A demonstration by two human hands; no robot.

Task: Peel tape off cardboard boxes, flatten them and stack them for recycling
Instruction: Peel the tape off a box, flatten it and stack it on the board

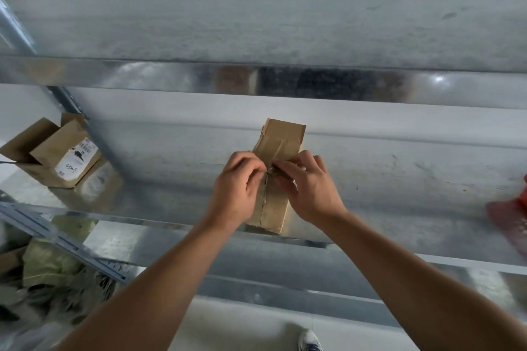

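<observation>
A small brown cardboard box [282, 139] lies on a metal shelf [399, 179], its long side running away from me. Clear tape [269, 177] runs along its top seam. My left hand [236, 191] rests on the box's left side with curled fingers pinching at the tape near the seam. My right hand [308, 188] grips the box from the right, its fingertips pinching the tape at the same spot. The hands hide the middle of the box.
An opened cardboard box [54, 154] with a white label sits at the shelf's left end. A red object [510, 216] lies at the right edge. Crumpled packing material [48, 265] lies below left. A higher shelf beam [256, 77] crosses above. A shoe [309, 340] shows on the floor.
</observation>
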